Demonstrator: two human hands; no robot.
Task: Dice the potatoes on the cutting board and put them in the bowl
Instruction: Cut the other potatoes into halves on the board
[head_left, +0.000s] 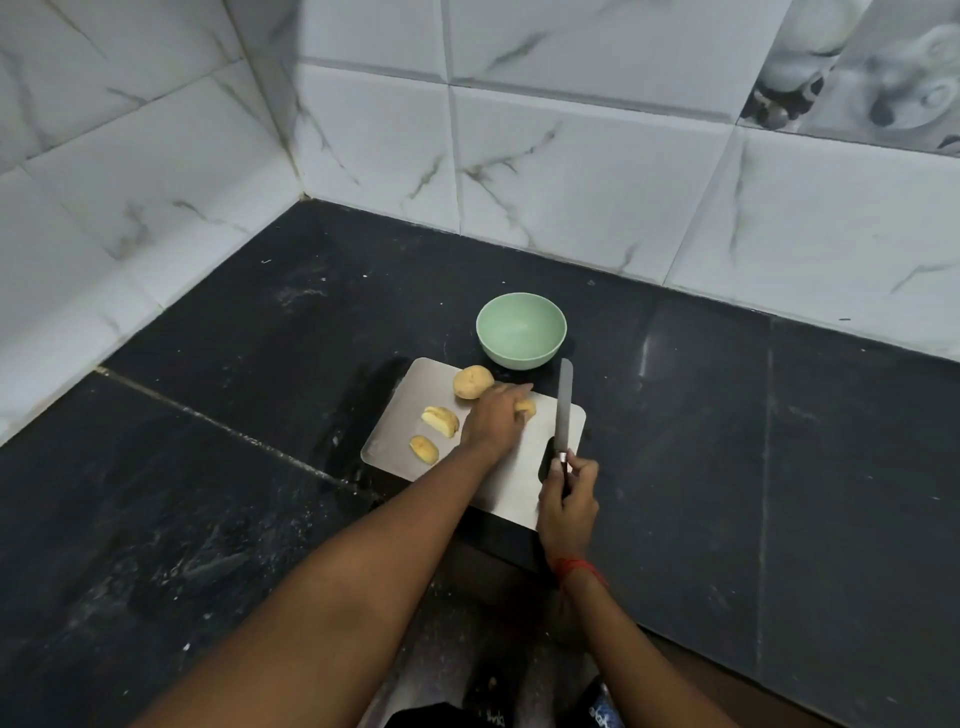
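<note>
The left hand (496, 415) lies over a potato piece (527, 406) near the middle of the board (395, 447), fingers curled down onto it and one finger stretched toward the far edge; it looks pinned for cutting, though the hand hides most of it. The right hand (569, 499) is closed round the dark handle of a knife (562, 410), whose blade points away along the board's right side, lifted or resting there, I cannot tell which, and apart from the held piece. A red thread (579, 569) circles the right wrist. Outward from the hands, a whole potato (471, 382) sits at the board's far edge just beside the left fingertips, and two cut pieces lie to the left: a sliced one (440, 420) and a smaller one (424, 449) nearer the person. The green bowl (521, 336) stands on the dark counter (208, 493) just beyond the board and shows nothing inside. By my reading the job is early: one potato split into chunks, nothing diced small, one potato uncut, nothing moved to the bowl. No brand or label is readable; some pale writing on dark cloth at the bottom edge is too blurred to make out
</note>
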